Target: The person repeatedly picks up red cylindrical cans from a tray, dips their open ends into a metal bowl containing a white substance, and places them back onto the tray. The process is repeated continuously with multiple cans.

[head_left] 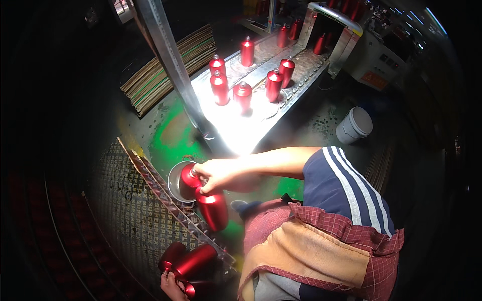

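My right hand reaches out past the conveyor's bright near end. Its fingers are closed round the necks of two glossy red metal bottles, one red bottle hanging toward me and another red bottle over a round metal pot. Low in the picture, my left hand is closed at the silver necks of several more red bottles, which lie tilted beside a printed board. Part of that hand is cut off by the lower edge.
Several red bottles stand upright on the conveyor, which leads into a metal-framed tunnel opening. A metal post rises at its left. Flat sheets are stacked behind it. A white bucket stands at right.
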`<state>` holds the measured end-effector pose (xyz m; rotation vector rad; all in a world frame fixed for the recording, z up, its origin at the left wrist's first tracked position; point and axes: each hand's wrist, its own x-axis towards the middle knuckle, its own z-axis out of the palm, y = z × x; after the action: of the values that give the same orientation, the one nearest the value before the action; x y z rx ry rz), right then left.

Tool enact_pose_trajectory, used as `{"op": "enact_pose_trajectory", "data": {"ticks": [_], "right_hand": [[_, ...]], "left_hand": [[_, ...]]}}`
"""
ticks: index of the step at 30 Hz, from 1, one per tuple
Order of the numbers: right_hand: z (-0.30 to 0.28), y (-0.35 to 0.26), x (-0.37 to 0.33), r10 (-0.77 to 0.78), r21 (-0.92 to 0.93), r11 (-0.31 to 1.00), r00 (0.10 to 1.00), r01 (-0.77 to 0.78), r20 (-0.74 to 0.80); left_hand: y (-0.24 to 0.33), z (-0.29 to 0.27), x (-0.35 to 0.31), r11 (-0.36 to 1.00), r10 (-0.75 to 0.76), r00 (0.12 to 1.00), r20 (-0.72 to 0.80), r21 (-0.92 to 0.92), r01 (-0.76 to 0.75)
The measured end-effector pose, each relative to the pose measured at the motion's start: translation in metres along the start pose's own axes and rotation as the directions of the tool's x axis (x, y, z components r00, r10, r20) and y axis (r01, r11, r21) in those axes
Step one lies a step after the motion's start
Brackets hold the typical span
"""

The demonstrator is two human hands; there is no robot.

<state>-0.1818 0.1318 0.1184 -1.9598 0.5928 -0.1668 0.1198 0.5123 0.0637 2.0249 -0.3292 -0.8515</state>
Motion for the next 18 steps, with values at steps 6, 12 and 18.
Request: {"op": "enact_pose_trajectory", "data": {"ticks": [6,12,18], "right_hand": [[-0.115,0.062,-0.181,0.405,0.024,0.912,0.892,-0.409,-0.204],[-0.264,0.164,-0.323,0.526,0.088,0.799,0.622,-0.594,-0.580],[-0.466,0.310,-0.409,0.510,0.219,0.805,0.454,-0.551,-0.731]], "left_hand": [[0.021,0.079,-0.032,0.999,-0.008,0.999,0.051,-0.043,0.010],[0.066,0.208,-0.017,0.998,0.038,0.990,0.135,0.044,-0.044],[0.162,0.447,-0.008,0.987,0.107,0.965,0.238,0.095,-0.132]]}}
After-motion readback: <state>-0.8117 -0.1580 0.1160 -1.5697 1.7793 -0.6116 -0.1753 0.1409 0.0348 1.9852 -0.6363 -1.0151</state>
